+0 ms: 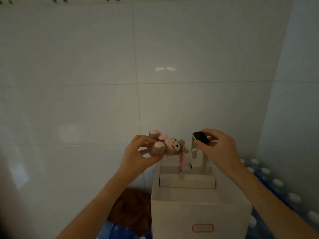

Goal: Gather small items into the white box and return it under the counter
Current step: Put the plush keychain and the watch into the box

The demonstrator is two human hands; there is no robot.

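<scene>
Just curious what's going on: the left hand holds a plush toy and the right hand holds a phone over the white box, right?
Not quite. The right hand holds a smartwatch, its strap hanging down, not a phone. The head view shows it. The left hand does hold the plush toy over the white box.

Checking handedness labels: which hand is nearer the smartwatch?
Right. The right hand grips the smartwatch in its fingers above the white box. The left hand is off to the watch's left, holding the plush monkey keychain.
</scene>
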